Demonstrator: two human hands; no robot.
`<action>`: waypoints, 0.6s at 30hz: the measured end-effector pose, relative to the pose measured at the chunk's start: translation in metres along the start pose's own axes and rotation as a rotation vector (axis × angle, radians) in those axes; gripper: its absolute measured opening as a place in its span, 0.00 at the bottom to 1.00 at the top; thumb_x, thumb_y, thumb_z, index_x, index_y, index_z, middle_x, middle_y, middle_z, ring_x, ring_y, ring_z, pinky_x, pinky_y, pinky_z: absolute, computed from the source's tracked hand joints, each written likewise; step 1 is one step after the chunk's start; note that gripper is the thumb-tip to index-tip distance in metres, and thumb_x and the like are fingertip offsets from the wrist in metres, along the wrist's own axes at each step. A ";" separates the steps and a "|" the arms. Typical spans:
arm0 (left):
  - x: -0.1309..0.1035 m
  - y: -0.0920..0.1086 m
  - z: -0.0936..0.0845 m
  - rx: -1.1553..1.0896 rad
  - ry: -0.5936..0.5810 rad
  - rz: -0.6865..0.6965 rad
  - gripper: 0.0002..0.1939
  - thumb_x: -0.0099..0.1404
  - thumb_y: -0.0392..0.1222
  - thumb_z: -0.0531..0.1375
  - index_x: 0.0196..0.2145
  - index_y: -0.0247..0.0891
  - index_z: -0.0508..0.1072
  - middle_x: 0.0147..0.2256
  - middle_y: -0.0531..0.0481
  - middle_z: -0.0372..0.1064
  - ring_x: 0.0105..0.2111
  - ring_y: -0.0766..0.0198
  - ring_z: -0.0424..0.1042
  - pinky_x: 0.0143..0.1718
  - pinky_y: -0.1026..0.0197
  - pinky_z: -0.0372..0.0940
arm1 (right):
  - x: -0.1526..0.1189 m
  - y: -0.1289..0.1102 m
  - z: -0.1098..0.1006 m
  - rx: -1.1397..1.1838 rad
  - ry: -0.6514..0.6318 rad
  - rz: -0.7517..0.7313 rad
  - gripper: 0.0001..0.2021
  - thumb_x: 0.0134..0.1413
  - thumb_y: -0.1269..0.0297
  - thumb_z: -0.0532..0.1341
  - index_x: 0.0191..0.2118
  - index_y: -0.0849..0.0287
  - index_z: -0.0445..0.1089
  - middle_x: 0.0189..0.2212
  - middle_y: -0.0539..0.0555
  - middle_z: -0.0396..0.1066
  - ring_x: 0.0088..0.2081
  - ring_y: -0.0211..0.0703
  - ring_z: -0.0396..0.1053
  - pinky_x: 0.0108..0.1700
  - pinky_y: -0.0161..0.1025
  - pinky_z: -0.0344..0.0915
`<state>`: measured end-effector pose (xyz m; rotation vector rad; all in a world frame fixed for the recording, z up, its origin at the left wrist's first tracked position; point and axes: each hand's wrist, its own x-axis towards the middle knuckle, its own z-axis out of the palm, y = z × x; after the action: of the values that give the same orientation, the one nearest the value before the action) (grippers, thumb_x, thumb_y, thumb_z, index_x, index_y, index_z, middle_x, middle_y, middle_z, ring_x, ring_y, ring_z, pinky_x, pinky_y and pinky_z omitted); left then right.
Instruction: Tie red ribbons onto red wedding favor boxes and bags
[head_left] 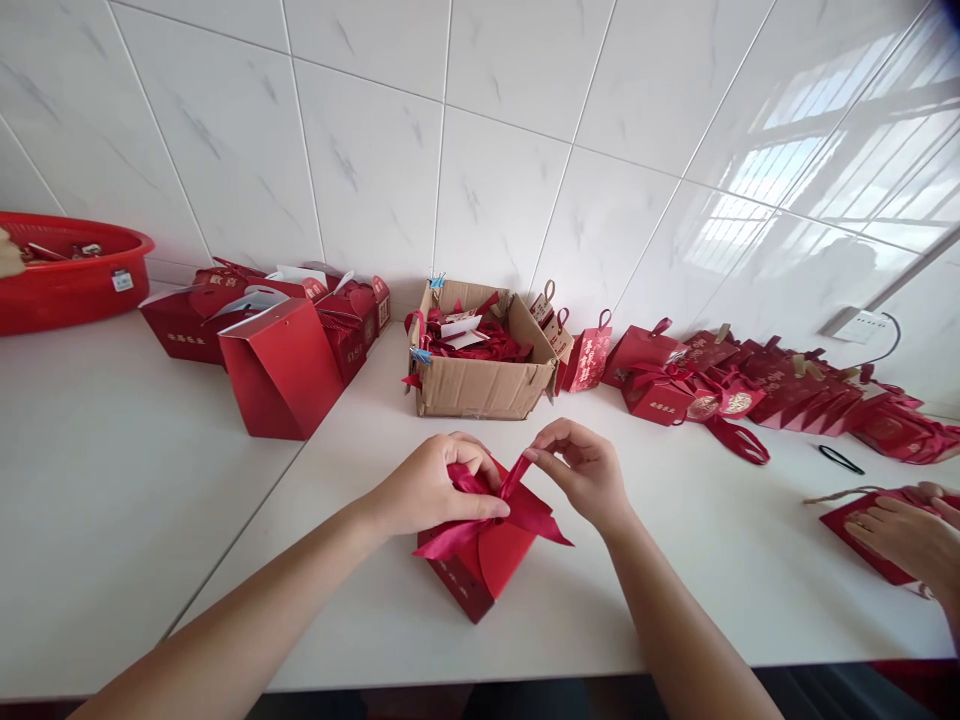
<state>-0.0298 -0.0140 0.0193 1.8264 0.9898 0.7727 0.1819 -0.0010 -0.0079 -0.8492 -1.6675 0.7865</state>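
Note:
A small red gift box [480, 575] stands on the white table in front of me, with a dark red ribbon [541, 522] tied in a bow on its top. My left hand [439, 485] lies over the left side of the bow, thumb and fingers closed on the ribbon near the knot. Between the thumb and forefinger of my right hand [581, 470] a ribbon loop is pinched and drawn up to the right. Two ribbon tails spread out over the box, one to each side. Part of the knot is hidden by my left fingers.
Behind the gift box sits a cardboard box [480, 390] of ribbons and cards. Red boxes [289, 370] stand at left near a red basin [75, 290]. More red boxes [795, 390] line the wall at right. Another person's hands [907, 535] hold a red box at the right edge.

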 end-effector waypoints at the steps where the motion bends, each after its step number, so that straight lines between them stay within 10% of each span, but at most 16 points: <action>1: 0.000 0.000 0.000 -0.001 -0.005 -0.007 0.17 0.49 0.44 0.69 0.17 0.39 0.64 0.34 0.52 0.76 0.43 0.56 0.71 0.43 0.56 0.62 | -0.001 0.000 0.004 -0.046 0.042 -0.033 0.06 0.52 0.64 0.66 0.30 0.56 0.69 0.25 0.49 0.70 0.28 0.37 0.66 0.32 0.37 0.63; 7: -0.001 -0.001 0.000 0.025 0.005 -0.012 0.13 0.50 0.43 0.69 0.18 0.40 0.68 0.33 0.52 0.75 0.47 0.55 0.69 0.46 0.57 0.62 | 0.003 -0.006 -0.003 -0.195 0.093 0.035 0.12 0.54 0.57 0.63 0.27 0.57 0.65 0.23 0.48 0.65 0.26 0.36 0.62 0.30 0.36 0.60; 13: 0.003 -0.007 -0.010 0.028 0.065 -0.080 0.12 0.51 0.48 0.67 0.23 0.38 0.72 0.37 0.48 0.76 0.32 0.59 0.73 0.34 0.59 0.64 | 0.008 -0.013 -0.028 -0.247 -0.579 0.430 0.27 0.57 0.41 0.54 0.23 0.61 0.69 0.21 0.52 0.68 0.24 0.36 0.63 0.28 0.35 0.60; 18: 0.006 -0.009 -0.018 0.055 0.142 -0.144 0.14 0.51 0.51 0.67 0.27 0.37 0.74 0.35 0.47 0.77 0.33 0.57 0.74 0.32 0.60 0.65 | 0.006 -0.007 -0.012 -0.204 -0.533 0.534 0.26 0.54 0.40 0.57 0.24 0.61 0.72 0.22 0.53 0.71 0.22 0.35 0.65 0.27 0.34 0.61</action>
<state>-0.0442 0.0010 0.0193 1.7430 1.2308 0.8012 0.1912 0.0019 0.0035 -1.3435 -2.0355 1.3088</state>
